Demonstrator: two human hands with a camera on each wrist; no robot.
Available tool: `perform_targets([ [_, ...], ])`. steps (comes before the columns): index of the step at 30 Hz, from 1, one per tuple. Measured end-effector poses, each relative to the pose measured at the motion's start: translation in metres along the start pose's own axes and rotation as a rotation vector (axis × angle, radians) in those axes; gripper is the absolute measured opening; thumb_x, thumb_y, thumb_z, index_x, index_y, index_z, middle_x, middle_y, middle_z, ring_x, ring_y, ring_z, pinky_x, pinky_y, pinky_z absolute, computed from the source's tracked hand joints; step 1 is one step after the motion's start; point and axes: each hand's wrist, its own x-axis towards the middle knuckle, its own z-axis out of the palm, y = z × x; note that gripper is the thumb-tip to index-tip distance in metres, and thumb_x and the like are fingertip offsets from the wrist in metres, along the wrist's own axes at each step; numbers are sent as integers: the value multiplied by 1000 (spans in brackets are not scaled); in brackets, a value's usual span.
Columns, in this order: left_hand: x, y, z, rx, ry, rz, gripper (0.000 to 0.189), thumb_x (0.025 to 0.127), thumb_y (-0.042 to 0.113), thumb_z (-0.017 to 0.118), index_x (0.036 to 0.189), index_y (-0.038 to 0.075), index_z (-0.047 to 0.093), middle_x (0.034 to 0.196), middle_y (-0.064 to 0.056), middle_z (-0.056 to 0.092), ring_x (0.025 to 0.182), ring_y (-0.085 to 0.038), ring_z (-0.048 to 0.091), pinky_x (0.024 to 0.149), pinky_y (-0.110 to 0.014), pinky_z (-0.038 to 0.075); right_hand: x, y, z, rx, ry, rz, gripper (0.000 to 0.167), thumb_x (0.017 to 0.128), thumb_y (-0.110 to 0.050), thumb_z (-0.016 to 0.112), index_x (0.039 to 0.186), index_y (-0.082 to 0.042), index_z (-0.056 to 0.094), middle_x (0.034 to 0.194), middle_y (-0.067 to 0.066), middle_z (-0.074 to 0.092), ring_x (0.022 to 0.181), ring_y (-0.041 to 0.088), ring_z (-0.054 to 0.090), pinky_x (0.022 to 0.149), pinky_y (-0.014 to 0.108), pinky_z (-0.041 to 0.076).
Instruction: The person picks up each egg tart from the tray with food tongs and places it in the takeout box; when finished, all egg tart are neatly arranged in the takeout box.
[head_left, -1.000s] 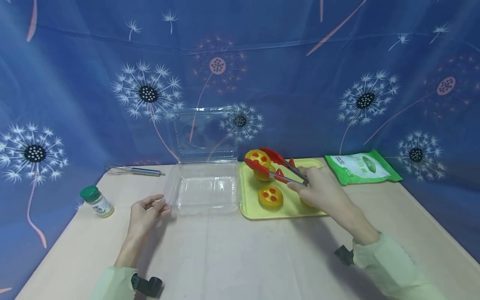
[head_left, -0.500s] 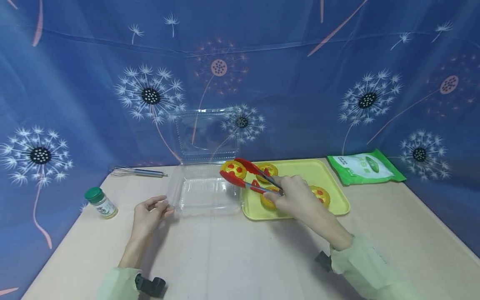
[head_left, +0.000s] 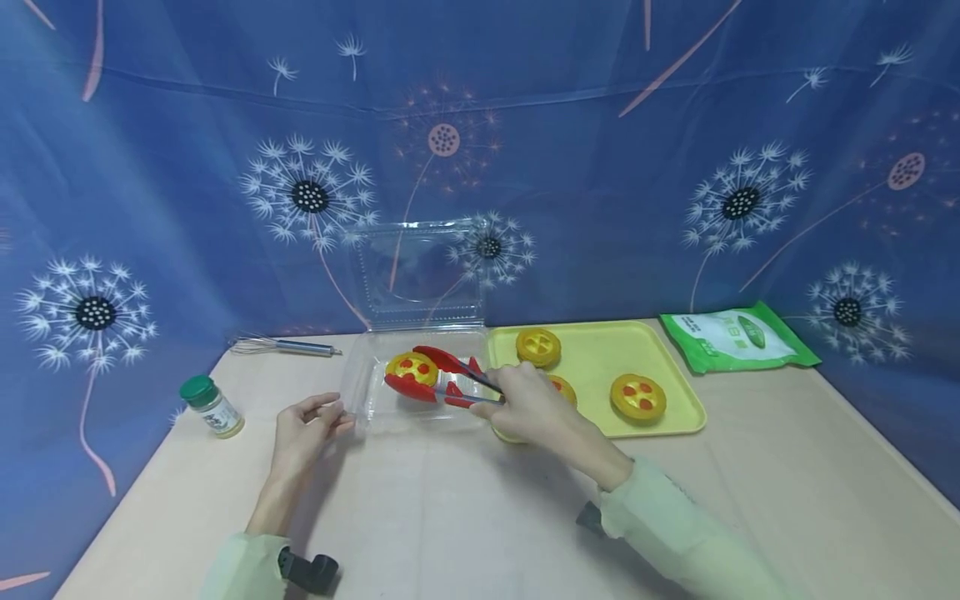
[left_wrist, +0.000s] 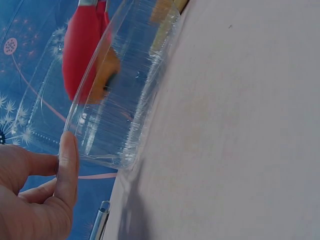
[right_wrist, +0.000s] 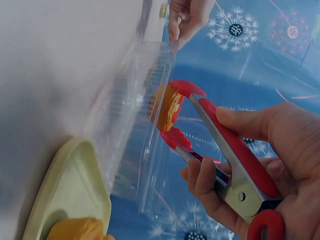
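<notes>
My right hand (head_left: 536, 408) grips red-tipped metal tongs (right_wrist: 245, 150), which hold a yellow egg tart (head_left: 414, 369) with red spots on top. The tart is inside the base of a clear plastic hinged container (left_wrist: 125, 150), whose lid (head_left: 420, 267) stands up at the back. Whether the tart touches the bottom I cannot tell. My left hand (head_left: 303, 433) pinches the container's left rim between thumb and fingers, as the left wrist view shows. Right of the container, a yellow tray (head_left: 592, 358) bears more tarts: one at the back (head_left: 538, 347), one at right (head_left: 637, 398), and one partly behind my right hand.
At far left stands a green-capped shaker jar (head_left: 212, 406). Behind it lies a whisk (head_left: 288, 345). A green and white packet (head_left: 738, 337) lies right of the tray. A blue dandelion-print cloth (head_left: 585, 183) hangs behind the table.
My right hand has carried the tart in the tongs leftward and down, from above the tray into the container. My left hand keeps its place at the rim.
</notes>
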Motion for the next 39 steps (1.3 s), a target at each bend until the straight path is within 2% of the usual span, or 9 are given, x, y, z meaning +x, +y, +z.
perform_targets([
  [9,0,1,1,-27,8,-9,40,98,-3,48,133,-21,41,74,3,64,66,1,66,70,-15,62,18,-11,9,40,-72,-27,18,86,-24,76,86,-9,66,60,0,53,49,15,43,42,22,36],
  [15,0,-1,2,-7,6,-8,40,97,-2,50,132,-20,43,77,-1,68,65,0,66,70,-17,63,26,-11,13,109,-149,25,18,85,-22,76,84,-10,63,60,2,50,48,16,40,43,22,32],
  [19,1,-2,2,-10,10,-1,40,97,-2,49,132,-20,43,79,-2,68,65,1,66,70,-17,63,32,-11,13,104,-160,-31,18,84,-20,77,82,-7,64,60,0,51,48,15,37,42,21,26],
  [25,1,-1,2,-29,12,7,39,97,-3,48,131,-21,43,77,1,67,64,2,66,70,-15,62,43,-12,13,59,-156,-130,20,81,-17,79,73,-4,66,53,-3,39,45,10,30,38,19,18],
  [34,1,-1,3,-34,13,2,40,97,-3,49,132,-21,43,79,-1,67,65,1,66,69,-16,62,50,-12,12,3,-176,-149,26,81,-17,80,66,-3,64,51,-5,31,45,9,25,38,19,18],
  [39,1,-2,1,-25,17,-1,40,97,-3,49,132,-21,43,78,-1,66,65,0,66,70,-17,63,52,-9,13,16,-196,-133,27,82,-20,79,67,-3,64,51,-5,32,45,10,27,38,19,18],
])
